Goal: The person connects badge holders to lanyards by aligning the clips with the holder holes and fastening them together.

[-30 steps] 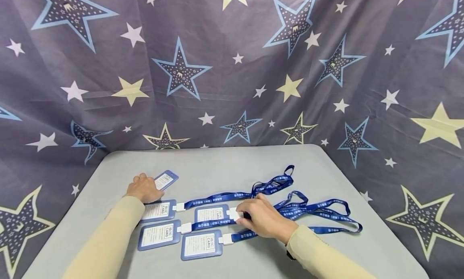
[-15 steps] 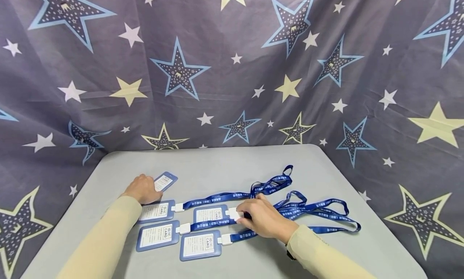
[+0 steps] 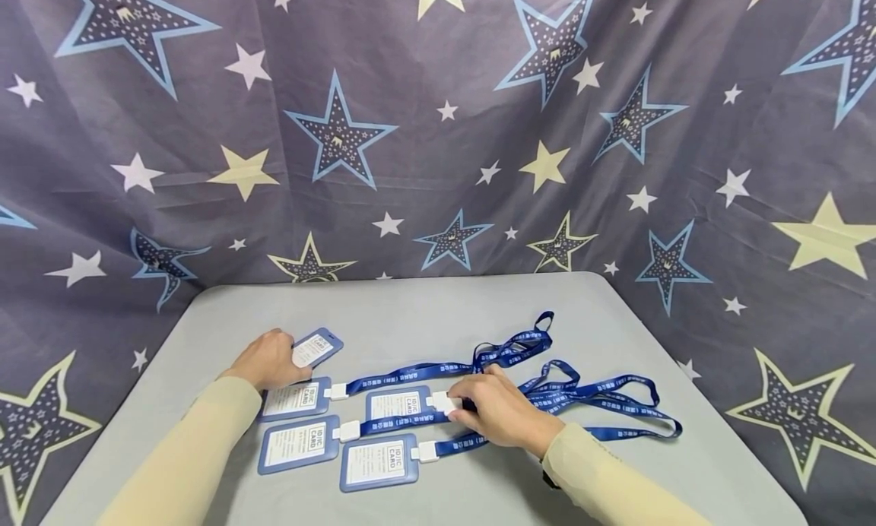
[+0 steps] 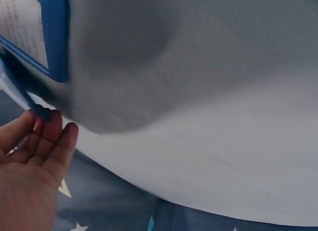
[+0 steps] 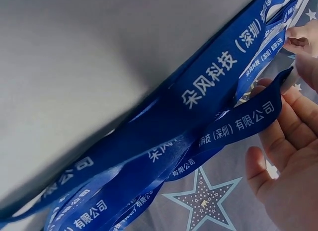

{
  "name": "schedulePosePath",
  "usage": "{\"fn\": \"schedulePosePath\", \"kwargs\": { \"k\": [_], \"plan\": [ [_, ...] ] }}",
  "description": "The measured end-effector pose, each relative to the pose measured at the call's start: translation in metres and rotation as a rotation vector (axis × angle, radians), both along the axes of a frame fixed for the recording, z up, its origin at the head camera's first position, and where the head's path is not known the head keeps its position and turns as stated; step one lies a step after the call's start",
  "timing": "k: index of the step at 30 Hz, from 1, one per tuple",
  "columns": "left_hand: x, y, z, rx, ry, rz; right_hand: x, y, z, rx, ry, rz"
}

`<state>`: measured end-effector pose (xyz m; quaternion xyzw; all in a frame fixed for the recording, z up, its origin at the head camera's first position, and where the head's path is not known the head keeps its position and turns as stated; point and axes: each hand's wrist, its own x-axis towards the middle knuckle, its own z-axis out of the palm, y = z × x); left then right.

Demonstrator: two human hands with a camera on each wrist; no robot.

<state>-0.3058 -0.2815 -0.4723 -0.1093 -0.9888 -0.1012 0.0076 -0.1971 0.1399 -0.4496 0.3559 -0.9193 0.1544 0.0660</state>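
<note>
At the table's left, my left hand (image 3: 269,360) pinches the edge of a blue badge holder (image 3: 318,348) with a white card and no strap on it. The left wrist view shows the fingertips of that hand (image 4: 37,159) on the holder's thin edge, beside another blue holder (image 4: 57,39). In the middle, my right hand (image 3: 503,408) pinches a white clip (image 3: 443,401). This clip joins a badge holder (image 3: 395,403) to a blue lanyard. The right wrist view has the hand (image 5: 290,151) at the clip end, below printed lanyard straps (image 5: 213,77).
Three more badge holders with lanyards lie nearby: one close to my left wrist (image 3: 294,398), one below it (image 3: 299,444), one at the front (image 3: 379,463). Straps bunch at the back (image 3: 516,349) and right (image 3: 619,404). A star-patterned curtain (image 3: 438,131) surrounds the grey table (image 3: 411,305).
The strapless badge holder has turned slightly clockwise and shifted a little right and nearer in my left hand. My right hand stays at the clip.
</note>
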Motion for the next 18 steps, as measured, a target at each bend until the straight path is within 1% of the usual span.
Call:
{"fn": "schedulePosePath", "kwargs": {
  "k": [6,10,13,18],
  "plan": [
    [0.004,0.006,0.005,0.061,0.041,-0.024,0.0,0.001,0.002,-0.003,0.001,0.0],
    [0.009,0.012,0.011,0.083,0.081,-0.084,-0.002,0.002,0.002,-0.014,-0.005,0.007],
    [0.012,0.018,0.015,0.112,0.102,-0.142,-0.002,0.003,0.002,-0.022,-0.013,0.006],
    [0.02,0.028,0.021,0.134,0.11,-0.202,-0.003,0.002,0.003,-0.03,-0.014,0.004]
  ]
}}
